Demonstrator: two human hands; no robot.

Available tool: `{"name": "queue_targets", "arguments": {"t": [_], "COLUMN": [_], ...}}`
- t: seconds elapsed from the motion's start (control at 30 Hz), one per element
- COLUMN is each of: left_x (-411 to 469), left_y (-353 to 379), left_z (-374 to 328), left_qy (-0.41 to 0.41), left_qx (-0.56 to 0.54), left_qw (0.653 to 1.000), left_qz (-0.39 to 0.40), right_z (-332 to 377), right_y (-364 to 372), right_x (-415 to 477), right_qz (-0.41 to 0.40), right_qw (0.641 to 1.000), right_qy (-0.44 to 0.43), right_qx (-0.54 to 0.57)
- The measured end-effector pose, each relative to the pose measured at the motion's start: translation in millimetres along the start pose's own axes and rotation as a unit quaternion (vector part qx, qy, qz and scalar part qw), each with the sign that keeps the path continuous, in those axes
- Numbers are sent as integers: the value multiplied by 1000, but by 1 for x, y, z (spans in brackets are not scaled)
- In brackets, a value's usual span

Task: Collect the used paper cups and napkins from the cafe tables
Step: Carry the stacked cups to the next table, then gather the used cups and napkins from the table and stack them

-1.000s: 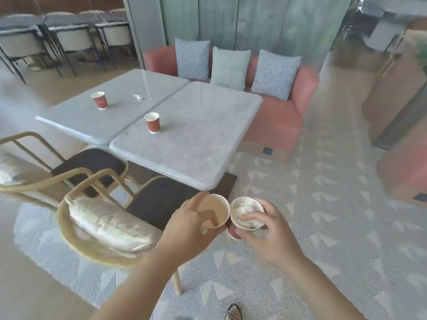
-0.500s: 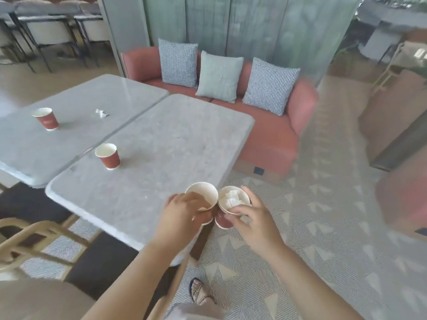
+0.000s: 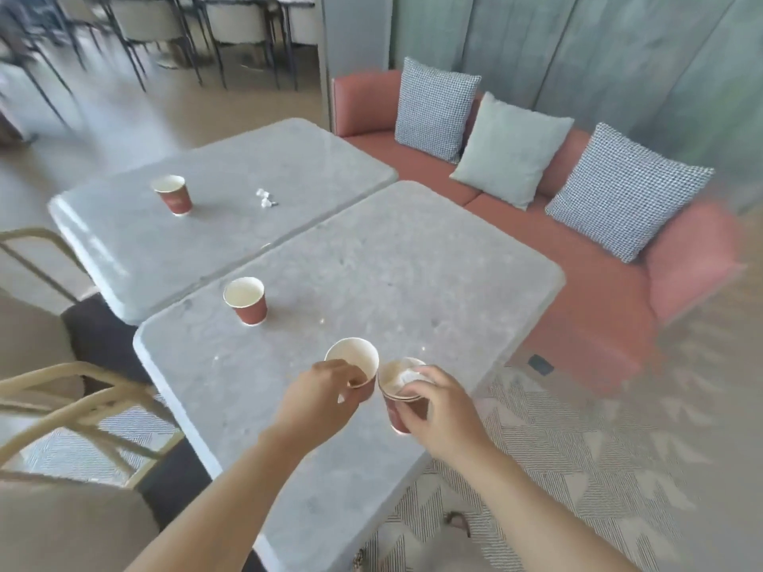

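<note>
You've closed in on the near worktop (image 3: 413, 262) — left hand (image 3: 318, 402) clamped on one cup (image 3: 355, 363), right hand (image 3: 441, 410) clamped on the napkin-stuffed stack (image 3: 398, 390) — so the next cup (image 3: 246, 300) is now reachable.

text: none legible | far cup (image 3: 173, 194): faint print on its side, too blurred to read
</note>
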State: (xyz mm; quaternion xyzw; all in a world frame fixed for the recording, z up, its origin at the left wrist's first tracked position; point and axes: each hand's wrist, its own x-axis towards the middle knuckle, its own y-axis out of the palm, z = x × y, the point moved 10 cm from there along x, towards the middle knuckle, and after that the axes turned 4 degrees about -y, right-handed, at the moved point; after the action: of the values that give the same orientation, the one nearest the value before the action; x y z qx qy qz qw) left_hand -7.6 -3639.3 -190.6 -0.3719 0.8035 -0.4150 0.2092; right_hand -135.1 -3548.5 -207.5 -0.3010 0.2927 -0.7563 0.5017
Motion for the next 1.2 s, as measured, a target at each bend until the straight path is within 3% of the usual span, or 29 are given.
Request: {"name": "queue_targets", "arguments": {"t": [0.17, 0.4, 0.6, 0.97, 1.2], "left_x": [22, 50, 69, 107, 114], "left_y": [-16, -28, -1, 22, 45], "left_z": [38, 59, 78, 87, 96], "left_qy": [-70, -160, -275, -350, -374], "left_qx": [32, 106, 153, 132, 130], "left_qw": [996, 975, 947, 923, 918], "left_qz": [-42, -110, -65, -89, -37], "right_z": [-1, -2, -22, -34, -52], "right_y": [44, 68, 92, 108, 125], "right_x": [67, 146, 189, 242, 242], "right_qz": [84, 159, 255, 286, 344], "right_qw": [995, 975, 945, 912, 891], "right_qy": [-32, -152, -207, -292, -294], "right_qx": [39, 26, -4, -17, -42]}}
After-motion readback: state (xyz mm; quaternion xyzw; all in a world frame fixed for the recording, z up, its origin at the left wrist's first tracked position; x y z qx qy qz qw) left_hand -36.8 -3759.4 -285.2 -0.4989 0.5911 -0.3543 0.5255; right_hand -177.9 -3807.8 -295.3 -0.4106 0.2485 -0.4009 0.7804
